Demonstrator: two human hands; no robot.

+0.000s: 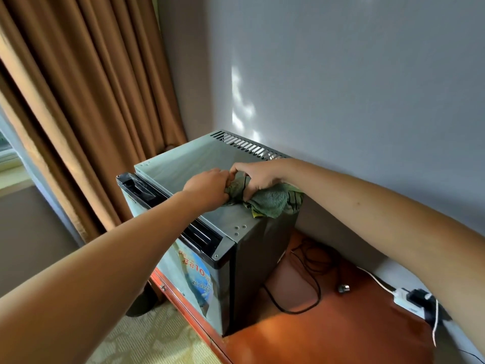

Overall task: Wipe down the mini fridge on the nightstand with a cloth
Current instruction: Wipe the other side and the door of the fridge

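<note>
A grey mini fridge (183, 164) stands on a reddish wooden nightstand (341, 332) against the wall. Its flat top has vent slots at the back and a black door trim at the front. A crumpled green cloth (270, 200) lies on the top near its right edge. My left hand (207, 186) grips the cloth's left part with curled fingers. My right hand (256, 176) pinches the cloth from above, right beside the left hand. A sticker with red writing is on the fridge door.
Brown curtains (91, 101) hang to the left, close behind the fridge. A black cable (312, 282) loops on the nightstand to the fridge's right. A white power strip (408, 302) with a black plug and white cord sits by the wall. Patterned carpet (147, 340) lies below.
</note>
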